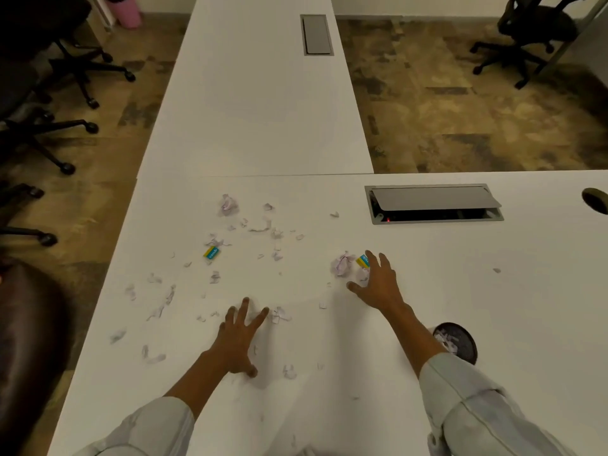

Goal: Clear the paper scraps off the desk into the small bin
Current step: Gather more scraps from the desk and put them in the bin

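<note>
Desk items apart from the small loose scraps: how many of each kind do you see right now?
Crumpled paper balls: 2, one far left, one by the right hand
Yellow-and-teal erasers: 2
Small bin: 1, scraps already inside
Cable hatches: 2
Total: 7

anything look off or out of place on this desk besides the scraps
Two small yellow-and-teal erasers lie among the paper scraps: one mid-desk, one by the right hand. They aren't paper. The cable box lid also sits propped open.
</note>
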Available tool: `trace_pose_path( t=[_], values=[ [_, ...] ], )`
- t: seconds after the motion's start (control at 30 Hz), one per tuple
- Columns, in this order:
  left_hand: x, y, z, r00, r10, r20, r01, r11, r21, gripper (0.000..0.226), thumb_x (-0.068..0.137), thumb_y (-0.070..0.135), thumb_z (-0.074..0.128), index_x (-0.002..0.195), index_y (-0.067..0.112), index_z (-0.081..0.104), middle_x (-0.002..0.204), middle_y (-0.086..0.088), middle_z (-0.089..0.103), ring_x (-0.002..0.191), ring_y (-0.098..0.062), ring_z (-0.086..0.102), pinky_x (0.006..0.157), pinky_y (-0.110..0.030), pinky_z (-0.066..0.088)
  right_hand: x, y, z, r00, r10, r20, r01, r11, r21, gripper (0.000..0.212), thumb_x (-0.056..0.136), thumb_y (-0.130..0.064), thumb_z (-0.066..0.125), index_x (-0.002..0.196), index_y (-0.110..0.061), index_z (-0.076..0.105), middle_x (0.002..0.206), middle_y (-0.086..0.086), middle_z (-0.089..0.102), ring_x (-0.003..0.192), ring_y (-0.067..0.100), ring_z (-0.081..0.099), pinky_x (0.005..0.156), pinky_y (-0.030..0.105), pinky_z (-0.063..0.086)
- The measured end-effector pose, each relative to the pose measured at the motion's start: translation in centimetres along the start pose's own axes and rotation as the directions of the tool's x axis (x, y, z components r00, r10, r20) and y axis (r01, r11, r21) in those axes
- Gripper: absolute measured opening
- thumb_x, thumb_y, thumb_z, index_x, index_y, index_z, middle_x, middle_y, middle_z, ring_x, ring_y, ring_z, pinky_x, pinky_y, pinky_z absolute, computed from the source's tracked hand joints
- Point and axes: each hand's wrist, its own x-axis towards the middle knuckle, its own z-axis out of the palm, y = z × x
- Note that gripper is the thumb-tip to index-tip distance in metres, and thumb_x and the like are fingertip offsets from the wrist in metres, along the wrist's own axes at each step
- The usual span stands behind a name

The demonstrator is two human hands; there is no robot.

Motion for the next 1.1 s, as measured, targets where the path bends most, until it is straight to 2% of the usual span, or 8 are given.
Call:
trace_pose_path(
  t=[0.2, 0.37, 0.43, 0.53, 0.63, 0.7, 0.9, 1.1],
  values=[
    [0.9, 1.2, 1.1, 0.989, 0.122, -0.077, -0.115, 0.99, 0.087, 0.114, 0.073, 0.013, 0.073, 0.146, 0.041, -0.01, 0.159, -0.009, -0.018, 0.145, -0.036, 0.003, 0.111, -0.043, 0.036, 4.1, -1.8, 2.1, 0.996, -0.002, 0.089, 0.018, 0.982, -0.187, 0.079, 0.09, -0.043, 0.062, 0.152, -0.028, 0.016, 0.16, 0.015, 0.001, 0.144, 0.039, 0.014, 0.111, 0.05, 0.035],
    [0.8, 2.6, 2.7, 0.97, 0.164, -0.177, -0.139, 0.979, 0.148, 0.091, 0.066, -0.005, 0.072, 0.143, 0.023, 0.032, 0.156, -0.018, 0.018, 0.138, -0.035, 0.028, 0.09, -0.032, 0.052, 2.3, -1.3, 5.1, 0.968, -0.248, -0.024, 0.235, 0.941, -0.243, 0.049, 0.094, -0.018, 0.057, 0.14, -0.021, 0.042, 0.149, 0.008, 0.034, 0.126, 0.024, 0.04, 0.088, 0.033, 0.051],
    [0.3, 3.0, 3.0, 0.964, 0.156, -0.214, -0.113, 0.973, 0.199, 0.077, 0.034, 0.001, 0.089, 0.106, 0.017, 0.068, 0.12, -0.012, 0.062, 0.105, -0.024, 0.063, 0.052, -0.015, 0.053, 0.5, -0.5, 6.3, 0.965, -0.26, -0.035, 0.249, 0.95, -0.188, 0.041, 0.095, -0.019, 0.053, 0.134, -0.022, 0.045, 0.133, 0.006, 0.047, 0.107, 0.014, 0.048, 0.079, 0.024, 0.045],
    [-0.4, 3.4, 3.1, 0.958, 0.151, -0.245, -0.11, 0.978, 0.175, 0.057, 0.01, -0.003, 0.086, 0.06, 0.018, 0.068, 0.072, 0.003, 0.066, 0.06, -0.01, 0.062, 0.03, -0.013, 0.036, -2.0, 0.1, 6.6, 0.962, -0.259, -0.091, 0.251, 0.964, -0.093, 0.024, 0.093, -0.016, 0.05, 0.111, -0.026, 0.061, 0.116, 0.002, 0.056, 0.093, 0.01, 0.055, 0.081, 0.028, 0.046],
    [-1.3, 3.7, 3.1, 0.964, 0.141, -0.227, -0.141, 0.99, 0.018, 0.031, 0.047, -0.002, 0.085, 0.067, 0.011, 0.066, 0.076, -0.002, 0.064, 0.065, -0.014, 0.063, 0.044, -0.017, 0.044, -4.1, 0.8, 6.7, 0.955, -0.242, -0.171, 0.262, 0.959, 0.106, 0.022, 0.084, 0.005, 0.062, 0.098, -0.007, 0.072, 0.106, 0.008, 0.066, 0.095, 0.023, 0.063, 0.082, 0.02, 0.046],
    [-1.3, 3.5, 3.6, 0.956, 0.041, -0.289, -0.08, 0.989, -0.125, 0.012, 0.086, 0.0, 0.053, 0.088, 0.007, 0.064, 0.095, -0.008, 0.063, 0.084, -0.02, 0.063, 0.064, -0.02, 0.043, -5.8, 1.0, 6.1, 0.962, -0.187, -0.198, 0.231, 0.945, 0.231, 0.02, 0.083, 0.004, 0.067, 0.099, -0.005, 0.073, 0.104, 0.007, 0.07, 0.095, 0.02, 0.066, 0.085, 0.015, 0.045],
    [-1.6, 6.2, 2.1, 0.9, -0.136, -0.414, -0.068, 0.894, -0.442, 0.017, 0.085, -0.004, 0.055, 0.087, 0.0, 0.071, 0.094, -0.014, 0.072, 0.089, -0.024, 0.067, 0.076, -0.018, 0.045, -11.1, 2.2, 2.1, 0.995, 0.074, -0.064, -0.015, 0.761, 0.649, 0.01, 0.088, -0.023, 0.068, 0.097, -0.025, 0.073, 0.068, -0.004, 0.066, 0.049, 0.012, 0.062, 0.047, 0.024, 0.049],
    [-1.6, 13.9, -0.7, 0.873, -0.037, -0.487, -0.258, 0.812, -0.523, 0.011, 0.08, -0.003, 0.066, 0.076, 0.003, 0.075, 0.084, -0.009, 0.074, 0.074, -0.017, 0.069, 0.068, -0.01, 0.047, -16.3, 6.0, -3.7, 0.964, 0.228, -0.137, -0.041, 0.635, 0.772, 0.013, 0.088, -0.03, 0.068, 0.076, -0.026, 0.066, 0.05, -0.001, 0.06, 0.042, 0.017, 0.059, 0.042, 0.025, 0.046]
  ],
)
